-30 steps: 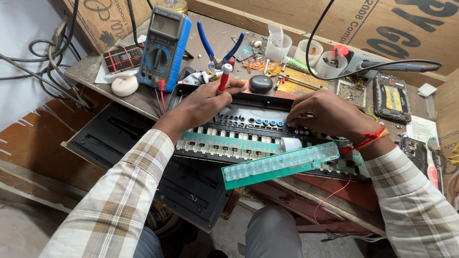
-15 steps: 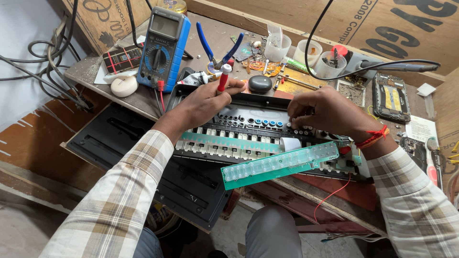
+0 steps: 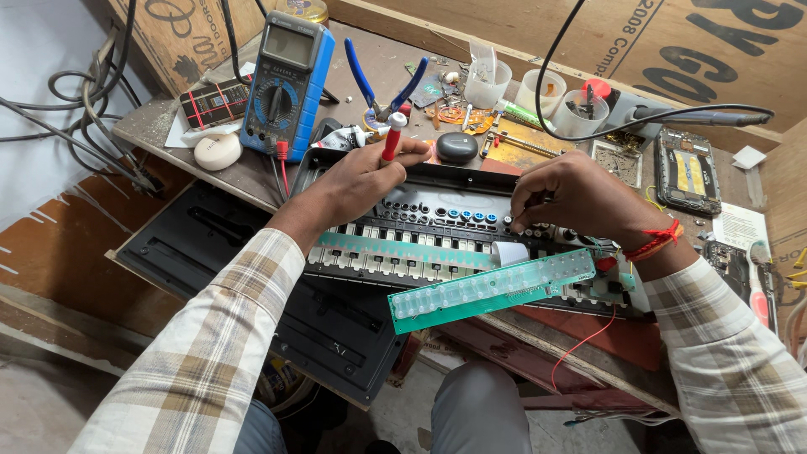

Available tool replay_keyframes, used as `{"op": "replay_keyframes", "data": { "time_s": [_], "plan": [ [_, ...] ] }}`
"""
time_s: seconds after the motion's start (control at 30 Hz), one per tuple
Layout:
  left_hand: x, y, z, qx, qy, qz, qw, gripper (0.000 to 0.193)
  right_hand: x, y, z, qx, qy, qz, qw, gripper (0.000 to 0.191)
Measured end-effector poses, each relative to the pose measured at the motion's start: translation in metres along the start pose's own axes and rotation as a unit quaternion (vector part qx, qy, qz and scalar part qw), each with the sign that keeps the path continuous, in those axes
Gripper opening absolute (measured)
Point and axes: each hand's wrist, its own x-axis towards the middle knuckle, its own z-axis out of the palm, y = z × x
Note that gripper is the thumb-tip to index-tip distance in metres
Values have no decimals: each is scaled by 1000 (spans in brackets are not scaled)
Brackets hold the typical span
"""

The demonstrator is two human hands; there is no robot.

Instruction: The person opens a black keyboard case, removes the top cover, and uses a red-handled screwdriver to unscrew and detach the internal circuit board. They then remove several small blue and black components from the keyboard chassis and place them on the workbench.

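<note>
Screwdriver [image 3: 391, 139] in left hand [image 3: 357, 181] at keyboard chassis [image 3: 437, 227] rear edge.

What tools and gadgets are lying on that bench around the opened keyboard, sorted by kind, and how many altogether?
Multimeter: 1
Blue-handled pliers: 1
Red-handled screwdriver, held in the left hand: 1
Clear plastic cups: 3
Green circuit boards: 2
Opened phone: 1
Total: 9
The right hand rests on the keyboard.
</note>
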Motion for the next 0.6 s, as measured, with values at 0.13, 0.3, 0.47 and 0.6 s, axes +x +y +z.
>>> {"op": "replay_keyframes", "data": {
  "time_s": [0.13,0.3,0.47,0.6],
  "plan": [
    [0,0,0,-1,-1,7,1000,59,0,1,1,1,3,8,1000,8],
    [0,-1,-1,-3,0,0,1000,58,1,2,1,-12,0,-63,998,10],
    [1,-4,0,-21,-9,6,1000,59,0,2,3,1,-8,-71,997,10],
    [2,-6,0,-25,-10,3,1000,58,1,2,5,1,-21,-40,999,13]
  ]
}}
